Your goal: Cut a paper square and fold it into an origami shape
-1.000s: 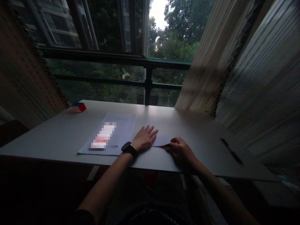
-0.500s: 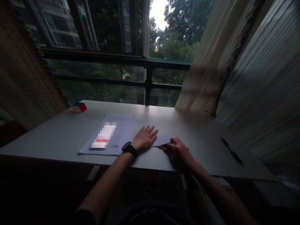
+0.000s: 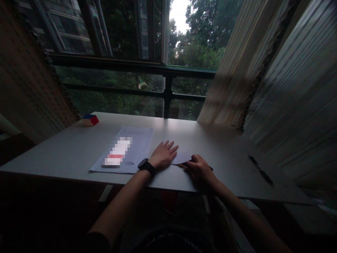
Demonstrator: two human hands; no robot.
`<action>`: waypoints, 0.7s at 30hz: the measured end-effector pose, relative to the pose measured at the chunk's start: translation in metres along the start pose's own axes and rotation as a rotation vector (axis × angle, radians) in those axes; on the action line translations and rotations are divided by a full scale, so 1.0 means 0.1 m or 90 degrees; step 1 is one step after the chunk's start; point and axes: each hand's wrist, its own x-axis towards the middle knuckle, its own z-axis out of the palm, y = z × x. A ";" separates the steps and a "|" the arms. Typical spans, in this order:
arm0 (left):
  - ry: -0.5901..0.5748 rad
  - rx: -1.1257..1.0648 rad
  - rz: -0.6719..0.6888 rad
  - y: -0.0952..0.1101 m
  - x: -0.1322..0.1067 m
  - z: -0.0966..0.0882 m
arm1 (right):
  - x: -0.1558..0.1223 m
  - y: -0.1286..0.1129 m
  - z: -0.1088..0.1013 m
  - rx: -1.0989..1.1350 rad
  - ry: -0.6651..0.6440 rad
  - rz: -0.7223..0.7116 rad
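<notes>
My left hand [image 3: 164, 154] lies palm down with the fingers spread, pressing on the left part of a small sheet of white paper [image 3: 183, 157]. At the paper's right side my right hand [image 3: 199, 170] is closed, fingers bent, around a slim dark pen-like tool [image 3: 211, 168]. Its dark end sticks out behind the hand, and a yellowish-brown bit [image 3: 181, 166] shows by the fingertips at the paper's near edge. Dim light and the fingers hide the tool's exact kind. The paper's near right corner looks slightly raised beside the right fingertips.
Larger white sheets [image 3: 143, 140] lie left of my hands on the white table [image 3: 63, 151], with a blurred-out item on top. A puzzle cube [image 3: 91, 120] stands at the far left. A black pen [image 3: 260, 170] lies at the right. Behind the table are a window railing [image 3: 167, 93] and curtains [image 3: 223, 70].
Both hands keep nearly the same places. The right fingers shift very slightly at the paper's edge, and the whole view moves a little.
</notes>
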 end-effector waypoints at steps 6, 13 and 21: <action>-0.012 -0.001 -0.003 0.00 0.00 -0.01 | -0.05 0.03 -0.10 0.015 -0.022 -0.008; -0.013 -0.005 -0.001 0.00 0.01 -0.01 | -0.02 0.01 -0.09 0.013 -0.010 0.005; -0.014 -0.010 -0.006 0.00 0.00 -0.01 | 0.01 0.02 -0.03 -0.008 -0.014 -0.015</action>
